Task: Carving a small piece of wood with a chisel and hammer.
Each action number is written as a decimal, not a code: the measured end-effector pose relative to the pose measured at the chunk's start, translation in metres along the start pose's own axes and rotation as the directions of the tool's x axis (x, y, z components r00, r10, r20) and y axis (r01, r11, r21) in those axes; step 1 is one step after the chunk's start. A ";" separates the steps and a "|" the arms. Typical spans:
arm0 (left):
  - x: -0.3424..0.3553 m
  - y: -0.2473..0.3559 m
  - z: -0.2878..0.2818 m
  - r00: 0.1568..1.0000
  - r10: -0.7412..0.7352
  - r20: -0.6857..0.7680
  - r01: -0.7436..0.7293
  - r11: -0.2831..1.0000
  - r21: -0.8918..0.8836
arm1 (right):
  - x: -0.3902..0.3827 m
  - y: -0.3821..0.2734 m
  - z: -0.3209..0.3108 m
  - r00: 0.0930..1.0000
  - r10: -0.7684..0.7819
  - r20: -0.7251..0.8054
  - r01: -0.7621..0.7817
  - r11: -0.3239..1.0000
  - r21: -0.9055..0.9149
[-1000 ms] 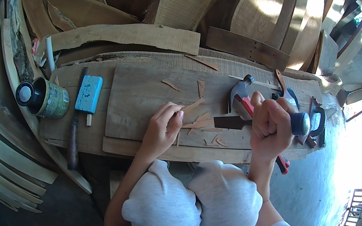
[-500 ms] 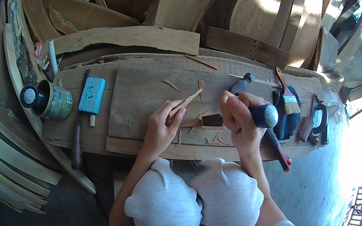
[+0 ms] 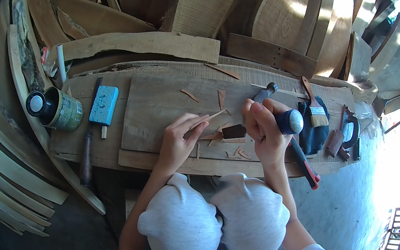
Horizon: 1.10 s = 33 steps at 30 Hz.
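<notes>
My left hand (image 3: 181, 137) pinches a thin, pale sliver of wood (image 3: 211, 117) between thumb and fingers, its tip pointing right over the board. Wrapped in my right hand (image 3: 266, 126) is a chisel (image 3: 290, 122) with a dark blue handle and a metal cap. Its wide dark blade (image 3: 234, 131) reaches left, low over the board, close to the sliver. Whether the blade's edge touches wood I cannot tell. Several reddish wood shavings (image 3: 238, 153) lie around the blade on the flat wooden board (image 3: 156, 105). A hammer (image 3: 305, 163) lies partly behind my right hand.
On the left stand an open-topped can (image 3: 68, 113) with a dark bottle, a blue block (image 3: 104, 105) and a long-handled tool (image 3: 86, 160). A paintbrush (image 3: 318, 112) on dark cloth and a hand plane (image 3: 349, 128) lie right. Leaning planks (image 3: 282, 53) crowd the far side.
The wood sliver in my left hand has turned so its narrow edge shows, and its tip has dropped nearer to me. The chisel's blade has tilted slightly in my right hand.
</notes>
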<state>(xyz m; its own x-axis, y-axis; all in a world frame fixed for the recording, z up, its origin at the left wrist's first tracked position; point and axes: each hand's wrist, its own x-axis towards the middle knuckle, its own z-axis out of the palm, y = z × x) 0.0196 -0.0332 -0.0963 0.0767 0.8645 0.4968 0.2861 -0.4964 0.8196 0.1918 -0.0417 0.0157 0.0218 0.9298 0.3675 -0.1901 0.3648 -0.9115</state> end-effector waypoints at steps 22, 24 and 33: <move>0.003 0.006 0.006 0.989 0.122 0.082 -0.131 0.984 0.118 | 0.036 -0.045 0.013 0.901 -0.433 0.035 0.435 0.898 -0.063; -0.006 0.000 -0.001 0.992 0.105 0.074 -0.115 0.983 0.143 | 0.030 0.004 0.028 0.997 0.053 -0.060 -0.050 0.998 0.044; 0.001 0.004 0.003 0.992 0.100 0.073 -0.107 0.989 0.105 | 0.034 -0.055 0.002 0.945 -0.327 -0.010 0.325 0.933 0.156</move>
<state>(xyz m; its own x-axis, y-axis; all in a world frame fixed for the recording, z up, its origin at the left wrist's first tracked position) 0.0234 -0.0337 -0.0934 0.1745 0.8142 0.5538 0.3753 -0.5750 0.7270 0.2010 -0.0299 0.0783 0.0931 0.7598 0.6435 -0.3234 0.6343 -0.7022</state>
